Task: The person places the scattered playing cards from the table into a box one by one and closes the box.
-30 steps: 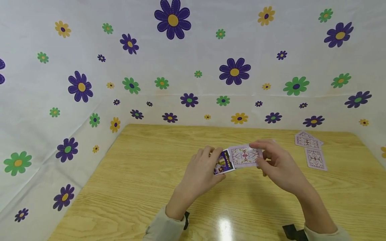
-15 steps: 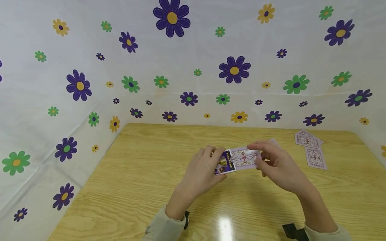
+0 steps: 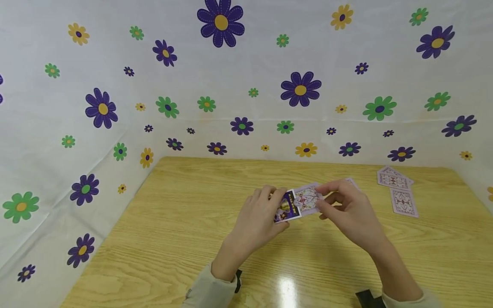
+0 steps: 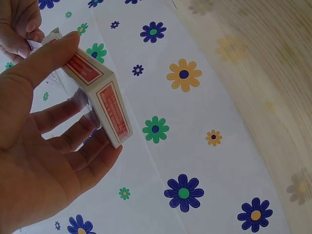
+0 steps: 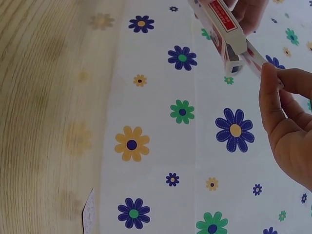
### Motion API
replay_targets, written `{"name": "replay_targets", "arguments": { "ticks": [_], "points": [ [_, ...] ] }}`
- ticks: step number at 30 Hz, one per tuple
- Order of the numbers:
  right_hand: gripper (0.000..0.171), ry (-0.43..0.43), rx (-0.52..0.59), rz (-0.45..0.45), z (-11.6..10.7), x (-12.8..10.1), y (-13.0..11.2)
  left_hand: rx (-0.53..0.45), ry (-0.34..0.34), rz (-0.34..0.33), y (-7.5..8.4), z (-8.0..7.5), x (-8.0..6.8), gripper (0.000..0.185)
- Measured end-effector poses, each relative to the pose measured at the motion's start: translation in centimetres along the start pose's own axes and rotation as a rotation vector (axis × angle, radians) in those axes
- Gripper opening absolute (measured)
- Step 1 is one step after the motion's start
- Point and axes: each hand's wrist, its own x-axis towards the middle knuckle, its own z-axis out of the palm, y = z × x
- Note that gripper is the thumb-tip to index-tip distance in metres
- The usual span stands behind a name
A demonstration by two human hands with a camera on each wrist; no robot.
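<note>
My left hand point(image 3: 256, 216) grips a small card box point(image 3: 286, 206) with a purple and gold face and a white rim, held above the table. Its white sides with red panels face the left wrist view, where the thumb lies along one edge and the fingers curl beneath. A playing card point(image 3: 305, 199) with a pink-and-white patterned back sticks out of the box's right end, its left part hidden inside. Thumb and forefinger of my right hand point(image 3: 352, 214) pinch the card's outer end. In the right wrist view, a flap hangs at the box's point(image 5: 226, 29) open end.
Several patterned cards point(image 3: 393, 179) lie overlapping at the table's back right, with another card point(image 3: 403, 202) just in front of them. A card corner point(image 3: 352, 183) shows behind my right hand. Flowered cloth point(image 3: 246, 77) hangs behind the wooden table point(image 3: 173, 222) and along its left side.
My right hand has moved left toward the box, and the card has slid further in, so less of it shows. The left hand has kept its place with the box.
</note>
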Motion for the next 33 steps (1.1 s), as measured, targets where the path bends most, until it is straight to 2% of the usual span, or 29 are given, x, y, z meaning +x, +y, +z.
{"name": "replay_targets", "arguments": {
  "ticks": [6, 17, 33],
  "points": [
    [0.022, 0.087, -0.037, -0.071, 1.0, -0.1, 0.0, -0.011, -0.003, -0.021, 0.0, -0.1, 0.0, 0.077],
    [0.023, 0.115, -0.291, -0.165, 2.3, -0.2, 0.0, -0.001, 0.009, -0.02, 0.0, -0.1, 0.0, 0.077],
    [0.019, 0.072, -0.321, -0.234, 3.3, -0.3, 0.0, -0.008, 0.034, -0.008, 0.0, -0.1, -0.1, 0.074]
  ]
}}
